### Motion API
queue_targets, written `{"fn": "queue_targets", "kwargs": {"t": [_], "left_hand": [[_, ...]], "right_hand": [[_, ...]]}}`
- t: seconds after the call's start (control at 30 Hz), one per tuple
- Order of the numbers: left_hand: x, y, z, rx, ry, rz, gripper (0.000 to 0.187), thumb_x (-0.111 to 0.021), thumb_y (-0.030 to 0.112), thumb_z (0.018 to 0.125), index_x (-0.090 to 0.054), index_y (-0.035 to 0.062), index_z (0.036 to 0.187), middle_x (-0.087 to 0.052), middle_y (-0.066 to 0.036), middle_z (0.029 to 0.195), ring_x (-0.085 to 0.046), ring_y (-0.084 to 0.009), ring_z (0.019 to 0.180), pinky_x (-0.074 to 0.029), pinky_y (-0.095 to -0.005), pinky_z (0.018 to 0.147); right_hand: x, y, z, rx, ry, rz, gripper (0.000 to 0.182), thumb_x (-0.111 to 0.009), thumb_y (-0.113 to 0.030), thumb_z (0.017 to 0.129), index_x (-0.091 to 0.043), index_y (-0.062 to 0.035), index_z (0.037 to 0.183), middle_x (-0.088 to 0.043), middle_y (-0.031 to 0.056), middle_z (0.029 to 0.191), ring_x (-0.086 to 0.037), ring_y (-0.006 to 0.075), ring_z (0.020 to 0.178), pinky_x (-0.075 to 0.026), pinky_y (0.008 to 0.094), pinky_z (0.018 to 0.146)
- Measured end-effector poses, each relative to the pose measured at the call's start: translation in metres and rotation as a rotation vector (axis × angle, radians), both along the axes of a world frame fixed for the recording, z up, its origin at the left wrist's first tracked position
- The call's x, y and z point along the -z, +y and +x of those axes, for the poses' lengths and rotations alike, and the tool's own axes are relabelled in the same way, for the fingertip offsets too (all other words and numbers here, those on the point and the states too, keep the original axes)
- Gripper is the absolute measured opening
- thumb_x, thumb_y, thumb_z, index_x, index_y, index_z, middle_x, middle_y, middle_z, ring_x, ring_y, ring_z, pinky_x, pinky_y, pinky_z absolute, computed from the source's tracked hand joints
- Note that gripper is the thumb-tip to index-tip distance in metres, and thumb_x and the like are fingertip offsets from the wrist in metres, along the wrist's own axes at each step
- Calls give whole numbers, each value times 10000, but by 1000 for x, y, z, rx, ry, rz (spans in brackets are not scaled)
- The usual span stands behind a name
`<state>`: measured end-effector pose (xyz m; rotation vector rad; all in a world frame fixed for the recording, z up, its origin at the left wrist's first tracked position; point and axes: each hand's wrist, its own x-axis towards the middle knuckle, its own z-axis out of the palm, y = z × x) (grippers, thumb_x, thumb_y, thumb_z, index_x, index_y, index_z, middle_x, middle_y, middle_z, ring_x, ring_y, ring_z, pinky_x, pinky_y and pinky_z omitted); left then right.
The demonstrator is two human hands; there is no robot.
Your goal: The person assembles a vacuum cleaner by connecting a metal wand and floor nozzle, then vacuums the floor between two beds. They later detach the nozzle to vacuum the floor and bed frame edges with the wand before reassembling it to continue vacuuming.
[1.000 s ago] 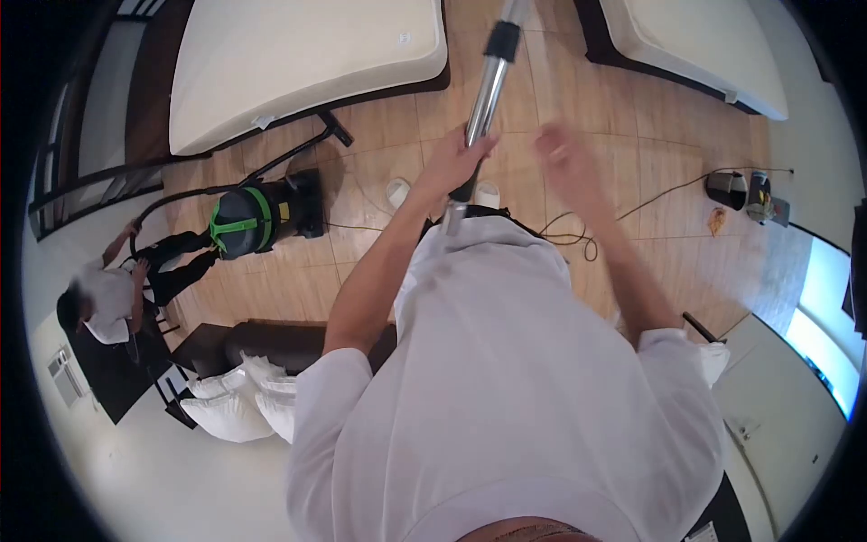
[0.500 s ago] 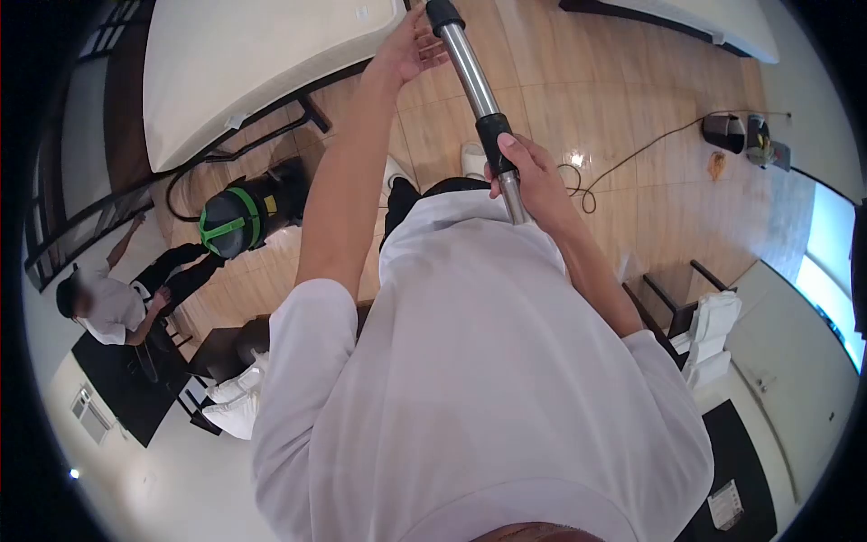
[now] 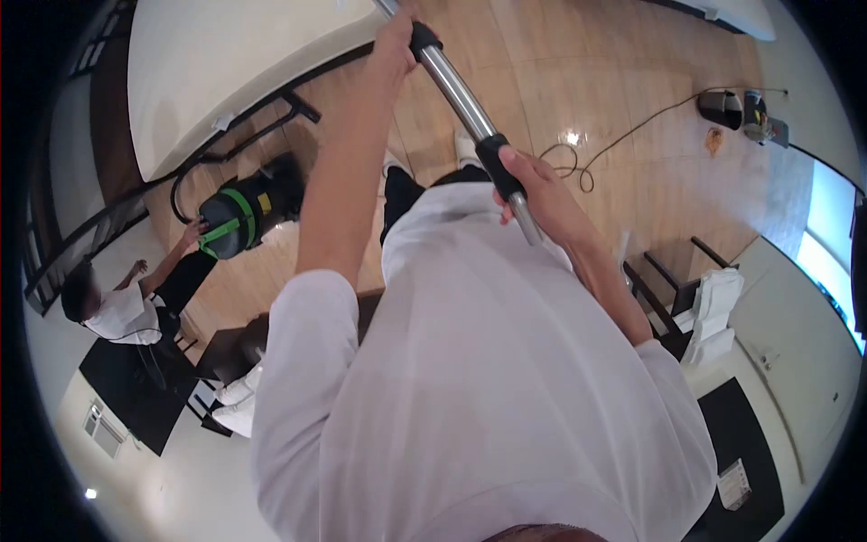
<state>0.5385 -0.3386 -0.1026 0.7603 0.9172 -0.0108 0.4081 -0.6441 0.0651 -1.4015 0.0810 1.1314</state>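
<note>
A metal vacuum cleaner wand with black collars slants across in front of me, from upper left down to my waist. My right hand is wrapped round it at the lower black collar, thumb along the top. Farther up, my left hand is closed round the wand beside the upper black collar, its fingers partly hidden. The wand's far end runs out of view at the top. On the floor to the left sits a black and green vacuum cleaner with a dark hose.
Another person crouches at the left, one hand on the vacuum cleaner. A white mattress on a dark frame stands at upper left. A cord crosses the wooden floor toward bins. A chair with white towels is at right.
My left hand, open beside the wand before, has closed round it. The wand's upper end has swung left. The other person has reached a hand onto the vacuum cleaner.
</note>
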Motion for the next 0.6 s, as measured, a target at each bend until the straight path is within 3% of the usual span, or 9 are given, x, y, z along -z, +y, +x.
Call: {"fn": "queue_targets", "kwargs": {"t": [0.07,0.1,0.13,0.2,0.33,0.47,0.53,0.6], "left_hand": [[-5,-11,7,-27,-36,-24,233,-622,215,977,-513,48,856,-581,-107,689,-624,-270,609,-581,-432,584],[-9,-15,4,72,-59,125,238,-603,226,989,-523,48,855,-595,-114,694,-645,-268,614,-582,-438,577],[-9,-14,-3,81,-48,109,238,-603,226,989,-523,48,855,-595,-114,694,-645,-268,614,-582,-438,577],[-21,2,-3,-121,-121,98,221,-607,227,984,-538,58,859,-610,-126,690,-651,-269,613,-584,-442,576],[-48,-2,-26,-4,48,183,237,-611,274,971,-564,63,874,-634,-134,695,-651,-283,631,-589,-429,613],[-39,15,-35,-180,-131,126,252,-603,279,966,-573,59,848,-639,-134,700,-638,-282,623,-586,-431,616],[-56,43,-45,-137,-62,135,274,-585,285,975,-568,61,819,-616,-124,687,-640,-287,642,-580,-447,623],[-56,39,-63,-90,-20,177,271,-574,286,983,-544,75,815,-570,-101,663,-636,-291,654,-575,-450,626]], "right_hand": [[-14,-6,6,-32,28,-55,474,-502,-500,1054,-584,-40,976,-600,43,724,-560,106,541,-517,261,572],[-9,-7,9,-26,37,-67,474,-502,-500,1054,-584,-40,976,-600,43,724,-560,106,541,-517,261,572],[2,-7,16,-47,26,-45,477,-504,-508,1050,-584,-43,975,-596,39,719,-557,101,537,-506,255,558],[5,-7,26,-82,-7,-19,481,-507,-515,1047,-584,-46,974,-591,36,713,-554,96,533,-496,249,544],[-21,4,8,-114,19,-75,459,-521,-498,1044,-591,-48,987,-591,36,712,-550,92,533,-463,253,523],[1,16,9,-163,-8,-59,532,-538,-557,1027,-580,-38,919,-572,26,704,-552,93,558,-467,273,529],[-5,25,17,-170,-98,4,535,-542,-555,1026,-586,-32,925,-569,23,701,-555,91,571,-466,276,526],[-37,19,1,-190,-7,-44,513,-568,-516,1022,-636,-12,1098,-576,13,737,-527,77,577,-458,252,548]]}}
